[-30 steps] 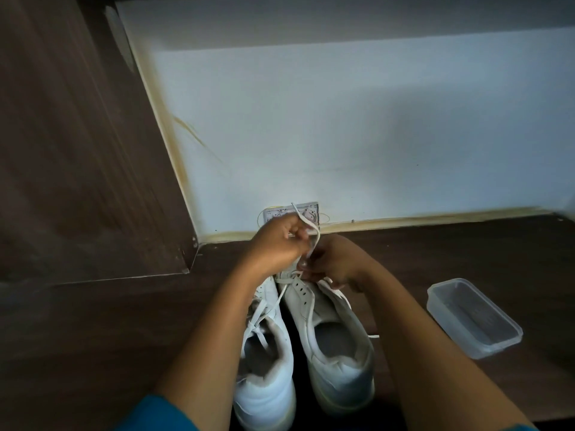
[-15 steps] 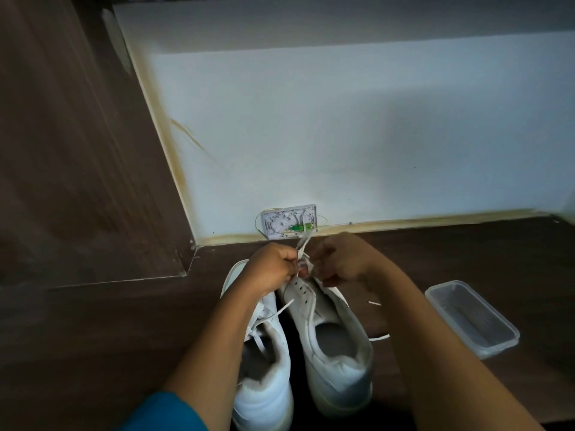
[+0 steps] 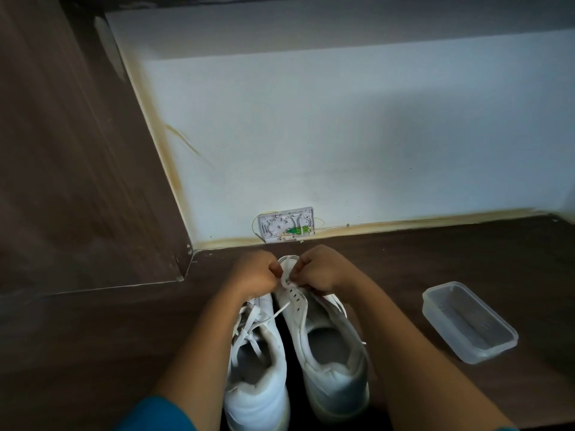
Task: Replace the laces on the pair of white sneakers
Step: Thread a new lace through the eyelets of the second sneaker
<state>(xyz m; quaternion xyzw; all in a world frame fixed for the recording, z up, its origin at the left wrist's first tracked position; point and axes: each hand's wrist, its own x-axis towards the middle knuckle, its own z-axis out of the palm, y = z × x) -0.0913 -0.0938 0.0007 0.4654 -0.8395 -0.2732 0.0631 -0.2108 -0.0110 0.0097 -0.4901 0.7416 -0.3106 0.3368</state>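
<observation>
White low-top sneaker on the right (image 3: pixel 329 353) stands toe-far on dark wood surface (image 3: pixel 93 353), touching its loosely laced twin (image 3: pixel 258 384). Left hand (image 3: pixel 253 275) and right hand (image 3: pixel 320 270), fingers curled, pinch flat white lace (image 3: pixel 284 276) at the farthest eyelets. Best to even both ends before crossing. Clear plastic tub (image 3: pixel 469 321) well right; white wall box (image 3: pixel 286 224) beyond; neither obstructs.

Bottom centre of frame: the left hand (image 3: pixel 253 276) and right hand (image 3: pixel 322 272) both pinch the lace (image 3: pixel 283 279) at the toe of the right-side sneaker (image 3: pixel 339 387). The other sneaker (image 3: pixel 258 396) sits just beside it, with a clear plastic tub (image 3: pixel 490 351) lower right.
</observation>
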